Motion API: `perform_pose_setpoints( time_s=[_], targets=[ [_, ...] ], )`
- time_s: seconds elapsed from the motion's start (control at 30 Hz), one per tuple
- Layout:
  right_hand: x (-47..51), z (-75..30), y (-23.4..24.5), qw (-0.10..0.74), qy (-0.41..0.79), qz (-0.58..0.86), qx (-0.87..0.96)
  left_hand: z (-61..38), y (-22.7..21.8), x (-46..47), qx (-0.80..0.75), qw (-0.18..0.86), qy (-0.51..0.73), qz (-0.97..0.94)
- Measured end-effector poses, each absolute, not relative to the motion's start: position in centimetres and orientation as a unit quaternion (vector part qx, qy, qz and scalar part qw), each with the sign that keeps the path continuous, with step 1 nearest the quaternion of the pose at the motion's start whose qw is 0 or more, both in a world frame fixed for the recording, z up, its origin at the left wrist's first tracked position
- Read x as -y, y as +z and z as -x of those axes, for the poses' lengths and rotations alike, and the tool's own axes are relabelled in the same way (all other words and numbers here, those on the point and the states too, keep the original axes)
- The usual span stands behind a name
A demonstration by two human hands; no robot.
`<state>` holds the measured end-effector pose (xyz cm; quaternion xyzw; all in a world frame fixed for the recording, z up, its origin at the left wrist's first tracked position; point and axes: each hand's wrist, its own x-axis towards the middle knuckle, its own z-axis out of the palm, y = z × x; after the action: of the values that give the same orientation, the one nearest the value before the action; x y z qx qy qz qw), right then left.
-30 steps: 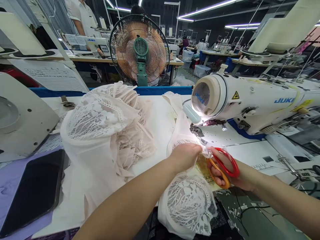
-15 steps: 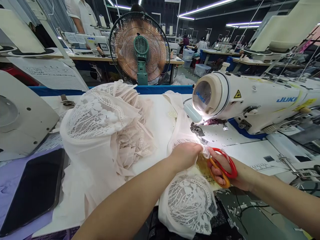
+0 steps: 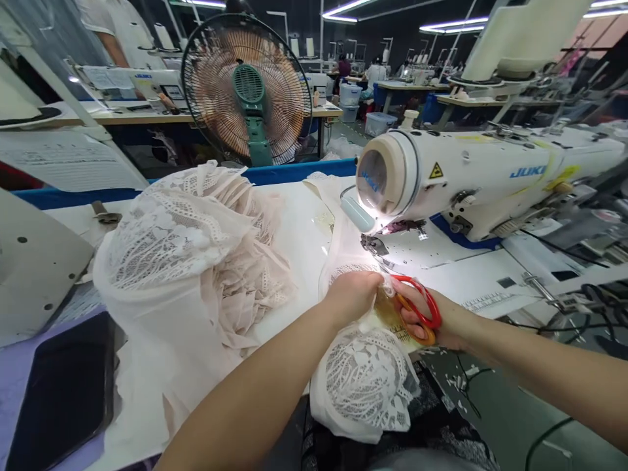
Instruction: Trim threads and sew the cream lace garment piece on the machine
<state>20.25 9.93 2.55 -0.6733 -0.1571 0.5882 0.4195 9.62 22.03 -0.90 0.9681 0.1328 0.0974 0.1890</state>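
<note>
A white lace bra [image 3: 366, 383] lies partly on the machine bed, with one lace cup hanging over the table's front edge. My left hand [image 3: 354, 293] is closed on its edge just in front of the presser foot [image 3: 375, 246]. Close beside it, my right hand [image 3: 449, 317] has its fingers through the handles of a pair of scissors [image 3: 432, 309], one red and one orange. The fingertips of both hands almost meet at the fabric. The scissor blades are hidden by the hands and cloth.
The white sewing machine [image 3: 471, 173] stands at the right with its lamp lit. A heap of pale lace bras [image 3: 161, 255] fills the table's left side, near a black phone [image 3: 61, 392]. Behind the table is a large fan [image 3: 248, 85]. A person in white [image 3: 118, 33] stands far left.
The camera view has turned slightly, shifting everything to the left in the picture. Both hands keep their hold at the same spot on the bra, and the scissors have barely moved against the fabric.
</note>
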Motion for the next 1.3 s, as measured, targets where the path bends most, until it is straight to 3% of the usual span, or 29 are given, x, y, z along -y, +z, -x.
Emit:
perform_pose_setpoints(
  time_s=[0.17,0.47,0.83,1.07,1.3],
  targets=[
    [-10.6,-19.6,3.4,0.424,0.572,0.692,0.120,-9.5,-0.5,-22.0,-0.137,0.195,0.087,-0.967],
    [-12.0,-19.9,4.6,0.291,0.589,0.749,0.085,-9.2,-0.3,-22.2,-0.136,0.200,0.090,-0.966],
    [-11.4,-19.4,3.3,0.333,0.537,0.757,0.168,-9.3,-0.5,-22.4,-0.134,0.235,0.089,-0.959],
    [-11.7,-20.3,4.3,0.286,0.623,0.725,0.072,-9.0,-0.3,-22.4,-0.138,0.239,0.084,-0.957],
    [-11.9,-20.4,4.4,0.305,0.625,0.717,0.042,-9.0,-0.3,-22.4,-0.142,0.246,0.078,-0.956]
  ],
)
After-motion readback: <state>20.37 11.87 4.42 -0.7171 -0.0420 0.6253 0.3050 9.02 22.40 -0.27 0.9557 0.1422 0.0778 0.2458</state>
